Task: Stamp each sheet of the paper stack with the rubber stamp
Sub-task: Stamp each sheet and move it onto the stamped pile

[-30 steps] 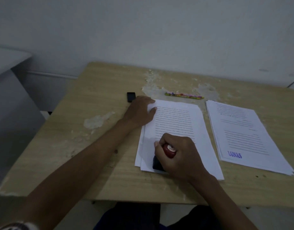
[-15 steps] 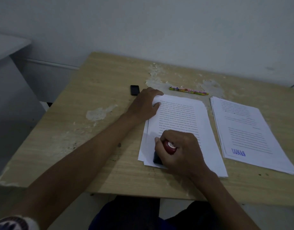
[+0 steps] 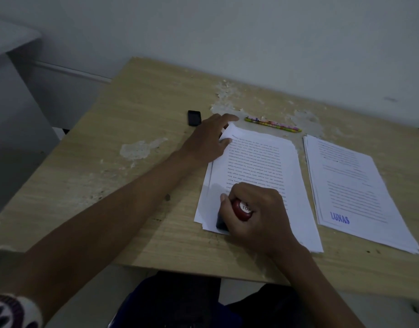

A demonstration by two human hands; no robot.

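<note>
A stack of printed white sheets (image 3: pixel 262 166) lies in the middle of the wooden table (image 3: pixel 142 129). My right hand (image 3: pixel 258 216) grips a rubber stamp (image 3: pixel 239 211) with a red knob and dark base, set down on the near left corner of the top sheet. My left hand (image 3: pixel 208 140) rests flat at the stack's far left corner, fingers on the paper's edge. To the right lies a second paper stack (image 3: pixel 352 192) whose top sheet bears a blue "LUNAS" mark (image 3: pixel 339 218).
A small black object (image 3: pixel 194 117) lies on the table left of my left hand. Colourful pencils (image 3: pixel 272 124) lie beyond the stacks. The tabletop has peeled patches. A grey wall stands behind, and the table's near edge is close to my lap.
The view has shifted slightly as my head moved. Both hands stay in place, the stamp still down on the sheet's near left corner.
</note>
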